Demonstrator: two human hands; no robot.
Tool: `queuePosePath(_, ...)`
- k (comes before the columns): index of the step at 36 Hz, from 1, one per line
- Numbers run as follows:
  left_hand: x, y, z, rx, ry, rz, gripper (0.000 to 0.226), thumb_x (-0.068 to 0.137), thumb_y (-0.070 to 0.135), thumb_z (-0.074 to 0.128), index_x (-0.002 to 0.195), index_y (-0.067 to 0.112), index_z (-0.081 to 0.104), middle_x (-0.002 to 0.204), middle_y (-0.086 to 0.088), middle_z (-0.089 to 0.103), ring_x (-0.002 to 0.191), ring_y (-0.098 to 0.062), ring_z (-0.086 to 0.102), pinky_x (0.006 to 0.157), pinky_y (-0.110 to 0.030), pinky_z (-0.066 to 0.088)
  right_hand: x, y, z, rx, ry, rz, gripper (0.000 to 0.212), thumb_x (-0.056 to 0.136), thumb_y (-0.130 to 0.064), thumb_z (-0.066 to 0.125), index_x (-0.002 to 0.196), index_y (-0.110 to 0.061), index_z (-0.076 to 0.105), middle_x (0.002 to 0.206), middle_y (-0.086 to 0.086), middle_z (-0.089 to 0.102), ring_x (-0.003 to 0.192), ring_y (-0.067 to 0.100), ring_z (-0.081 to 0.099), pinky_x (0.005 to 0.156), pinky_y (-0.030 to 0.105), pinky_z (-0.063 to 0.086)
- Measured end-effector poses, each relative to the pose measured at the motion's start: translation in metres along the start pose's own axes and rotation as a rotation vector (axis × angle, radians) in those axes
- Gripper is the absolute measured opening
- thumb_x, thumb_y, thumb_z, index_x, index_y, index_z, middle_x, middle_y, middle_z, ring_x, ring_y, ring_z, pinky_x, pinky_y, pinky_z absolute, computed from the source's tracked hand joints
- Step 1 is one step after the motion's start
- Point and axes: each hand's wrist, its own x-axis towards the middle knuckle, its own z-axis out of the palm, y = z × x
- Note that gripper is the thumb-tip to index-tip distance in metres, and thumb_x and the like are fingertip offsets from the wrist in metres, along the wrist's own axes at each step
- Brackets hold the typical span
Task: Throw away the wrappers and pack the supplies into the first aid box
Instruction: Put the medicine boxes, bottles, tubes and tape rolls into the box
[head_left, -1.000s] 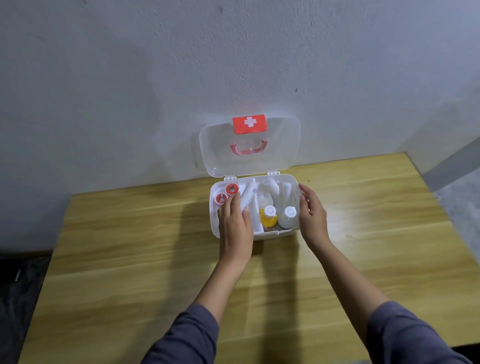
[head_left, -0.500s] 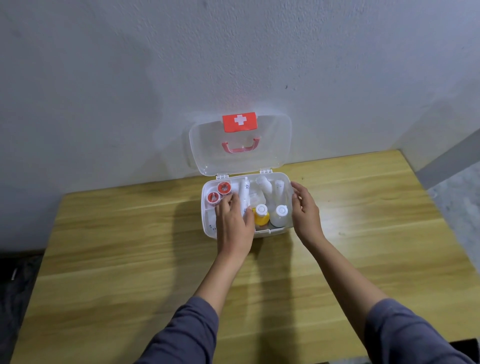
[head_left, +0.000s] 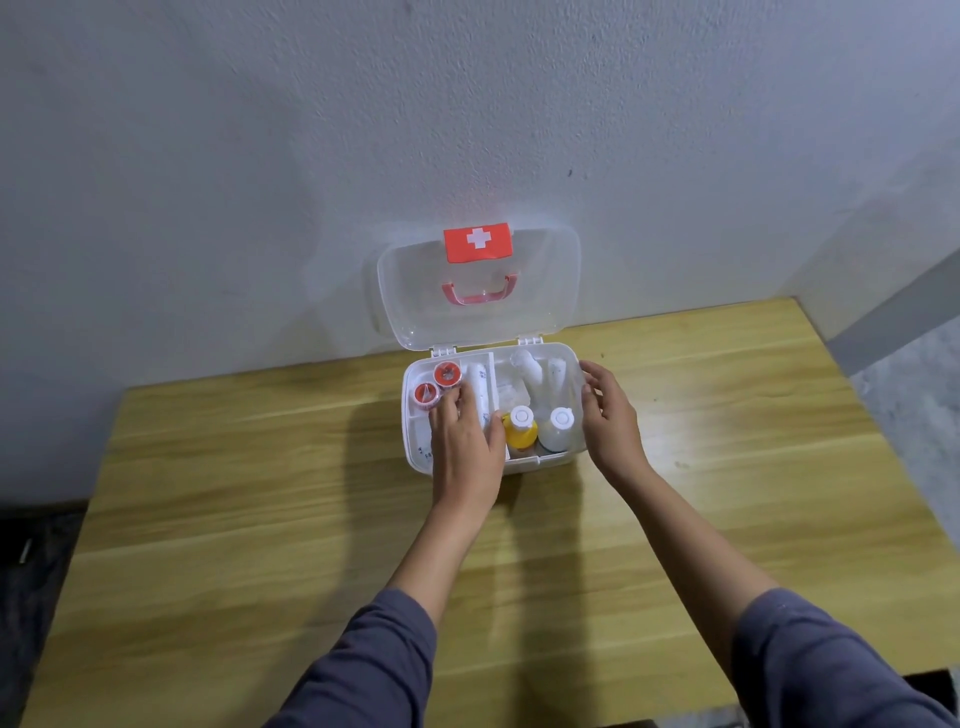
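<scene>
The clear first aid box (head_left: 551, 459) stands open on the wooden table against the wall, its lid (head_left: 540, 291) with a red cross label raised. Inside lie two red tape rolls (head_left: 435, 384), a white tube (head_left: 478, 387), a yellow bottle (head_left: 521, 431), a white bottle (head_left: 557, 431) and pale rolls at the back. My left hand (head_left: 465, 441) rests flat over the left compartment, fingertips at the tape rolls and tube. My right hand (head_left: 608, 415) is against the box's right wall, fingers spread. Whatever lies under my left palm is hidden.
The wooden table (head_left: 260, 519) reaches the grey wall at the back. Its right edge drops to a speckled floor (head_left: 914, 415). Dark floor lies past the left edge.
Both hands stay at the box. My left fingers have slid a little toward the tape rolls. The view has shifted slightly.
</scene>
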Motion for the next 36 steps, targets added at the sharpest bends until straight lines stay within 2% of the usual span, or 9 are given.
queuePosePath(7,-0.003,0.001,-0.011,-0.072,-0.016,0.012,0.05,0.094,0.019,0.053,0.142,0.007,0.041,0.14,-0.01,0.042,0.132,-0.023,0.034,0.109,-0.03,0.03,0.001,-0.011,-0.007,-0.038,0.011,-0.004,0.034,0.094,-0.008,0.041,0.127,-0.012,0.051,0.128,0.006,0.058,0.117,0.019,0.052,0.089,0.023,0.037)
queuePosePath(10,-0.011,-0.014,-0.024,-0.126,0.057,0.056,0.054,0.091,0.03,0.048,0.138,0.005,0.047,0.138,-0.011,0.047,0.131,-0.028,0.04,0.106,-0.039,0.041,0.006,-0.029,-0.013,-0.027,0.083,-0.107,0.035,0.093,-0.006,0.044,0.127,-0.011,0.052,0.129,0.006,0.058,0.117,0.015,0.053,0.093,0.016,0.039)
queuePosePath(13,-0.021,-0.035,-0.039,-0.155,0.138,-0.019,0.059,0.09,0.03,0.055,0.14,0.002,0.042,0.141,-0.018,0.043,0.132,-0.031,0.04,0.107,-0.017,0.027,0.015,-0.059,-0.015,-0.04,0.091,-0.325,0.033,0.091,-0.002,0.048,0.122,-0.009,0.056,0.12,0.004,0.061,0.105,0.001,0.055,0.089,0.003,0.041)
queuePosePath(17,-0.033,-0.053,-0.047,-0.24,-0.023,-0.185,0.08,0.088,0.039,0.059,0.151,0.014,0.016,0.159,-0.007,0.015,0.147,-0.016,0.013,0.109,-0.019,0.013,0.031,-0.101,0.001,-0.157,-0.017,-0.627,0.033,0.09,-0.006,0.053,0.123,-0.006,0.056,0.121,0.008,0.062,0.11,0.012,0.056,0.098,0.021,0.043)
queuePosePath(22,-0.031,-0.062,-0.044,-0.323,-0.145,-0.14,0.096,0.071,0.07,0.06,0.147,0.023,0.027,0.143,0.0,0.04,0.131,-0.011,0.039,0.105,-0.026,0.037,0.055,-0.133,0.032,-0.425,-0.071,-0.758,0.042,0.087,-0.011,0.059,0.128,-0.007,0.052,0.131,0.013,0.056,0.124,0.026,0.049,0.104,0.024,0.032)
queuePosePath(25,-0.028,-0.063,-0.047,-0.395,-0.149,-0.113,0.087,0.069,0.063,0.068,0.142,0.029,0.034,0.133,0.005,0.047,0.123,-0.005,0.046,0.097,-0.023,0.043,0.07,-0.134,0.039,-0.563,-0.049,-0.783,0.046,0.083,-0.015,0.063,0.127,-0.007,0.053,0.128,0.012,0.058,0.121,0.031,0.051,0.102,0.039,0.039)
queuePosePath(28,-0.026,-0.065,-0.048,-0.447,-0.152,-0.098,0.081,0.07,0.056,0.073,0.139,0.036,0.036,0.133,0.008,0.049,0.124,-0.003,0.047,0.099,-0.027,0.045,0.079,-0.133,0.039,-0.63,0.009,-0.814,0.04,0.081,-0.017,0.064,0.12,-0.008,0.06,0.121,0.012,0.064,0.111,0.034,0.058,0.096,0.044,0.045)
queuePosePath(32,-0.025,-0.074,-0.047,-0.495,-0.145,-0.107,0.081,0.069,0.05,0.077,0.14,0.037,0.038,0.135,0.009,0.05,0.127,-0.006,0.048,0.105,-0.039,0.044,0.082,-0.139,0.037,-0.616,0.059,-0.866,0.029,0.084,-0.021,0.06,0.11,-0.01,0.067,0.111,0.009,0.071,0.102,0.032,0.064,0.086,0.044,0.048)
queuePosePath(36,-0.024,-0.076,-0.044,-0.524,-0.131,-0.146,0.081,0.066,0.052,0.078,0.136,0.039,0.041,0.134,0.008,0.053,0.126,-0.007,0.05,0.106,-0.042,0.044,0.077,-0.144,0.033,-0.526,0.054,-0.867,0.027,0.086,-0.02,0.06,0.107,-0.008,0.069,0.107,0.01,0.072,0.099,0.03,0.065,0.084,0.041,0.051)
